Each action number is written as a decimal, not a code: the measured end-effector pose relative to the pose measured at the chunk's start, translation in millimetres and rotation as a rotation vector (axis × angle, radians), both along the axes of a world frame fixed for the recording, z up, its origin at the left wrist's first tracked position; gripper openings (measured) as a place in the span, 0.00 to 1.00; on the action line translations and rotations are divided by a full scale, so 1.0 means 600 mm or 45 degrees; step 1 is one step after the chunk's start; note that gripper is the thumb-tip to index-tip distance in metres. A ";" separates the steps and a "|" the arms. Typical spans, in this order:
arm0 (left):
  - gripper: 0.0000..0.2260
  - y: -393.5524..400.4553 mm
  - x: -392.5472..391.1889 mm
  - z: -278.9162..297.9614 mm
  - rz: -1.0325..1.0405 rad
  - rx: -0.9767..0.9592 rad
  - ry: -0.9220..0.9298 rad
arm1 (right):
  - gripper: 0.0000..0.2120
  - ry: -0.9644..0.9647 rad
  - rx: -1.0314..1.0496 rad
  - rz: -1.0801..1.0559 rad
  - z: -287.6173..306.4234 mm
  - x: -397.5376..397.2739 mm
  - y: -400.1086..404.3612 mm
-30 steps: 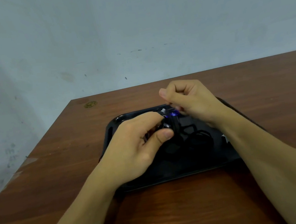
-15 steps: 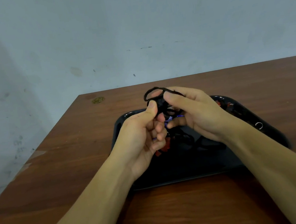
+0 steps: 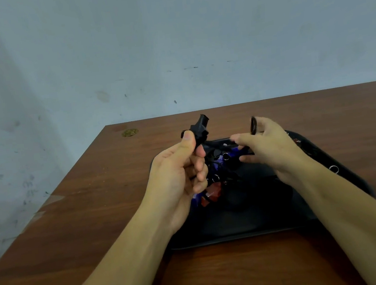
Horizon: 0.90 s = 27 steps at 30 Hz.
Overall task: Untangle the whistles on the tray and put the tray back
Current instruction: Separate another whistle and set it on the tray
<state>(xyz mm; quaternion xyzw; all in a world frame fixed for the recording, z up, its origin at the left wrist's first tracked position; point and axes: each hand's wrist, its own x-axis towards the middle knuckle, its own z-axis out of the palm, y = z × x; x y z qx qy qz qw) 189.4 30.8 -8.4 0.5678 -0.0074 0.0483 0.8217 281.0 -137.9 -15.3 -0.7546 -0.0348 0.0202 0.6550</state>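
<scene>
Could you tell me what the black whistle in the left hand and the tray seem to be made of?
Black whistle: probably moulded plastic, matte, with crisp angular edges. Tray: likely plastic too, smooth and dark with a rounded raised rim, though coated metal can't be excluded.

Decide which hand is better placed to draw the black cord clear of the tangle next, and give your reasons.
The right hand: it already holds a loop of the black cord above the tray. The left hand grips the black whistle, so it likely serves best as the anchor.

We see dim, even, bluish light, soft shadows under the forearms, slight motion blur, wide-angle bending at the edges.
</scene>
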 end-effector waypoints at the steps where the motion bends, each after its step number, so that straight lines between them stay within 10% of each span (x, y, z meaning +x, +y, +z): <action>1: 0.16 0.000 -0.001 0.000 -0.014 0.016 -0.014 | 0.37 -0.046 -0.076 -0.036 0.000 0.003 -0.005; 5: 0.17 -0.003 -0.003 -0.001 -0.079 0.091 -0.061 | 0.39 -0.647 -0.238 0.111 0.024 -0.040 -0.004; 10: 0.18 0.000 -0.003 -0.001 -0.102 0.135 -0.097 | 0.18 -0.537 -0.008 0.751 0.015 -0.067 0.033; 27: 0.16 -0.010 -0.003 -0.009 0.175 0.467 -0.409 | 0.14 -0.844 -0.247 0.407 0.009 -0.046 0.035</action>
